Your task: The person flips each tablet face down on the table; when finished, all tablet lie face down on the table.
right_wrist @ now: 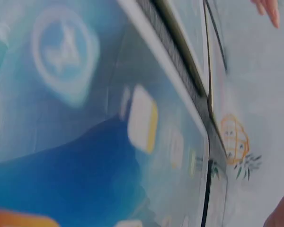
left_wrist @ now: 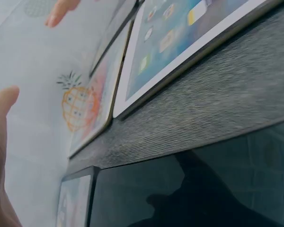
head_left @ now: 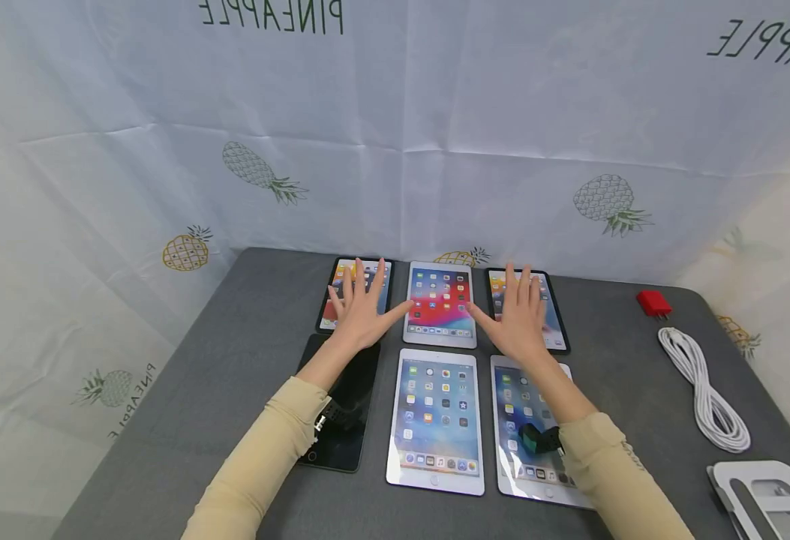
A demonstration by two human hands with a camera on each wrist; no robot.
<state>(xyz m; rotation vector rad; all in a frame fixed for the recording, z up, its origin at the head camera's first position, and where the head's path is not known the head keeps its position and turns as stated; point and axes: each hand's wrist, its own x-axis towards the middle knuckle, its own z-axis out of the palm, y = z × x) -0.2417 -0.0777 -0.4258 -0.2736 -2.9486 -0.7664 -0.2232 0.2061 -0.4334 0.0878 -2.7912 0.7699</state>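
Both hands hover spread-fingered over two rows of tablets in the head view. My left hand (head_left: 361, 315) overlaps the black-framed back left tablet (head_left: 330, 319), its thumb pointing toward the white back middle tablet (head_left: 439, 300). The right hand (head_left: 519, 322) overlaps the black-framed back right tablet (head_left: 555, 326), thumb likewise toward the middle one. Beneath the left forearm lies a dark-screened black tablet (head_left: 343, 446). A white tablet (head_left: 435, 420) with a lit screen lies front middle. Another lit white tablet (head_left: 511, 397) sits partly hidden under the right forearm. Neither hand grips anything.
On the grey tabletop's (head_left: 232, 390) right side lie a red charger plug (head_left: 654, 303), a coiled white cable (head_left: 705, 390) and a white-grey slotted stand (head_left: 773, 487). A white pineapple-print curtain (head_left: 395, 187) hangs behind the table and along its sides.
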